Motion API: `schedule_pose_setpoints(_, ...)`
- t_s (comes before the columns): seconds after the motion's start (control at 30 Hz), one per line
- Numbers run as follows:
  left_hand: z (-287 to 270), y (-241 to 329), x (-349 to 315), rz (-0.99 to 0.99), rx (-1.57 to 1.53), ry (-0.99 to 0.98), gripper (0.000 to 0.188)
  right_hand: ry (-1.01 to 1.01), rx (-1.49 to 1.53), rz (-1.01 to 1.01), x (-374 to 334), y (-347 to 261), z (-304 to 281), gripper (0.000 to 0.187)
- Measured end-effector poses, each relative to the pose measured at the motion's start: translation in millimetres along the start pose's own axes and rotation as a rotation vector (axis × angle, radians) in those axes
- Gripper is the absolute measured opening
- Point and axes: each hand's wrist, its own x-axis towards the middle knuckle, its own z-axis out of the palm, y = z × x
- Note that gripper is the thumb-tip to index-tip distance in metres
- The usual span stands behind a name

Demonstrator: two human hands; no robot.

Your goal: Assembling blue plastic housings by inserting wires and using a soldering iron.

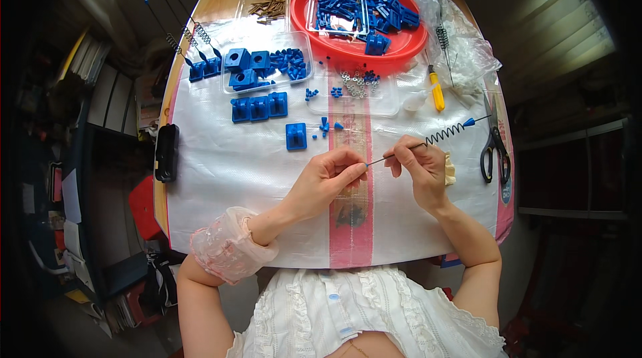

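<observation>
My right hand (pixel 418 165) grips a thin dark metal rod with a coiled spring (pixel 444 135). A blue cone (pixel 469 122) sits beyond the coil, and the bare rod end sticks out past it to the right. At the rod's other end, my left hand (pixel 328 177) pinches a small blue tip (pixel 366 165) between thumb and forefinger. Ahead of my left hand stands a single square blue block (pixel 296 137). Beside it lie several loose blue cones (pixel 325 125) and tiny blue pieces. A pale yellow scrap (pixel 450 169) lies beside my right hand.
A red basin (pixel 394 52) and a clear tray (pixel 309 70) hold blue parts. Brass pins (pixel 267 10), metal nuts (pixel 358 85) and joined blue blocks (pixel 259 108) lie nearby. Finished-looking spring rods (pixel 194 40) stand far left. Scissors (pixel 493 151) and a yellow-handled screwdriver (pixel 436 90) lie right.
</observation>
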Motion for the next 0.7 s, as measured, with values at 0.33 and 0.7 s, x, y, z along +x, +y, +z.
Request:
schedule_pose_setpoints(0.33,3,26,-7,0.216,0.505,0.049,0.020,-0.128,-0.245,-0.013,6,-28,-12,0.021)
schedule_pose_setpoints(0.7,-11,58,-11,0.386,0.129,0.166,0.024,-0.527,-0.969,-0.294,4,-45,0,0.014)
